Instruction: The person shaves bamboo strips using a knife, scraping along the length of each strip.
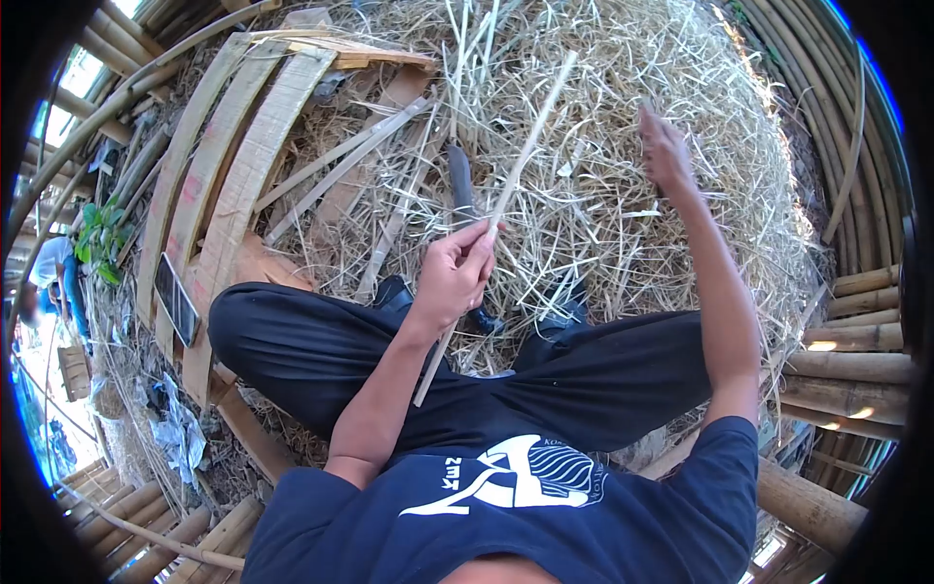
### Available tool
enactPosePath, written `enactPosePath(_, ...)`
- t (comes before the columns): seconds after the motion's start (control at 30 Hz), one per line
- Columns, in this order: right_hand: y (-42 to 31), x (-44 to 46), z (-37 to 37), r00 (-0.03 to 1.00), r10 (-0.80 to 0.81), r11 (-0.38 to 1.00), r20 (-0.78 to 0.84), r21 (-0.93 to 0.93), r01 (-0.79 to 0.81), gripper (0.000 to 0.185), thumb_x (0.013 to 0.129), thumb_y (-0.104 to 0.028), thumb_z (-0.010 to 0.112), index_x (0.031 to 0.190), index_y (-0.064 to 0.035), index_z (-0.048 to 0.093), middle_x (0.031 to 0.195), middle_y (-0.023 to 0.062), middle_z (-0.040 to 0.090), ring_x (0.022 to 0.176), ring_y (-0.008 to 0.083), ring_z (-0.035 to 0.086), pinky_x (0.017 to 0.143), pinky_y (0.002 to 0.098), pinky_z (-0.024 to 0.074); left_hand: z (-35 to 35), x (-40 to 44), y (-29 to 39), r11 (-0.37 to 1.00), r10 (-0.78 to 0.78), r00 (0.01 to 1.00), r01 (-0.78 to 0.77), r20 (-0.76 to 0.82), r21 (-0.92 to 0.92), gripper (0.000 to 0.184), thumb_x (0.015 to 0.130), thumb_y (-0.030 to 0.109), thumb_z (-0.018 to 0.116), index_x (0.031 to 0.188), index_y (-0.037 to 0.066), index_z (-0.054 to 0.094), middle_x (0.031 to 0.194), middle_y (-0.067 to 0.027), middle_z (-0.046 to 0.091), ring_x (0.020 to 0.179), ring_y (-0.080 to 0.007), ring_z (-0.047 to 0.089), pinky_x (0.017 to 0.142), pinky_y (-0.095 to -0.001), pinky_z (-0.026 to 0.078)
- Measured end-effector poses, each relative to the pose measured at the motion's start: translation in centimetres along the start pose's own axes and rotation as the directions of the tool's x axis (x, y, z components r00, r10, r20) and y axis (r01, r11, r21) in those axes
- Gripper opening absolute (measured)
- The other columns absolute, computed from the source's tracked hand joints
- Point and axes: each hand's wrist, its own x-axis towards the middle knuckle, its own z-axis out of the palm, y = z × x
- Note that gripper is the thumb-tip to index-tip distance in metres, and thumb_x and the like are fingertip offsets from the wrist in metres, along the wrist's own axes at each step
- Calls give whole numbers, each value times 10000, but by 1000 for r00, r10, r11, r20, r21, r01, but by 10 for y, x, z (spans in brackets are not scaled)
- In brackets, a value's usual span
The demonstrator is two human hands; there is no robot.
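My left hand [455,274] is closed around a long, thin, pale bamboo strip [533,141], pinching it between thumb and fingers. The strip runs slantwise, its lower end [428,380] over my lap and its upper end over the shavings. Away to the right, my right hand [666,156] hovers over the pile of shavings [603,175]. Its fingers are partly bent and apart, and nothing shows in them. Beyond my left hand lies a dark, curved, blade-like piece [459,177] among the shavings.
Bent wooden slats [258,165] stand at the left, with a phone [176,300] on them. Split strips [350,161] lie beside them. Bamboo poles [846,365] line the right side. Another person [53,263] is at the far left. My crossed legs [292,341] frame the near side.
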Motion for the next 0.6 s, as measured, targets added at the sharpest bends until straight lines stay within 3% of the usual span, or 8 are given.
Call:
enactPosePath(0.07,-26,-27,24,968,14,957,249,279,-86,453,970,-477,480,909,-42,591,582,-21,464,442,54,389,378,235,310,5,-3,-3,998,-61,992,58,108,34,282,1004,152,472,1231,15,567,623,25,472,370,-14,356,340,-178,299)
enactPosePath(0.13,-36,-46,49,933,-5,851,360,492,-185,355,952,-397,566,835,-64,531,551,-59,405,407,35,334,356,236,268,6,-5,-5,996,-73,988,64,134,66,286,1002,155,475,1226,1,565,631,12,492,372,-22,386,343,-173,325)
enactPosePath(0.2,-41,-58,61,938,30,817,347,532,-223,294,950,-310,595,804,-82,481,546,-61,391,399,41,331,354,232,271,8,-6,-4,994,-82,981,67,178,88,293,1000,157,477,1220,-16,561,647,-3,519,373,-31,415,343,-175,342)
enactPosePath(0.33,-45,-68,60,909,28,781,417,559,-280,320,946,-297,607,765,-92,440,533,-69,385,408,34,350,365,222,274,11,-3,-6,999,-41,986,36,160,35,317,1003,183,480,1228,-30,547,670,-20,548,374,-40,446,346,-175,363)
enactPosePath(0.4,-46,-76,62,902,40,780,430,551,-297,304,952,-323,592,808,-67,511,533,-68,395,409,31,355,369,221,279,8,-5,-3,997,-73,982,73,172,8,318,1007,189,475,1242,-16,542,657,-6,527,369,-31,424,342,-173,350)
enactPosePath(0.47,-47,-82,62,883,-17,920,469,352,-170,358,977,-371,528,893,-29,591,552,-42,429,444,58,394,407,263,325,4,-4,-4,997,-70,985,74,159,-23,308,1012,179,465,1254,5,542,640,16,492,363,-20,385,336,-173,328)
enactPosePath(0.5,-48,-85,64,909,-62,993,412,113,16,427,992,-401,472,974,-2,626,581,-1,479,500,97,448,468,316,369,3,-3,-6,998,-60,992,63,111,-21,299,1015,170,457,1262,26,546,615,40,440,360,-15,342,329,-176,293)
enactPosePath(0.6,-56,-112,64,784,-247,927,569,-96,362,343,998,-333,445,906,-26,566,560,131,532,471,258,508,489,417,395,0,1,-6,998,-30,998,32,54,-46,297,1016,166,455,1266,34,548,591,53,406,364,-11,326,332,-175,273)
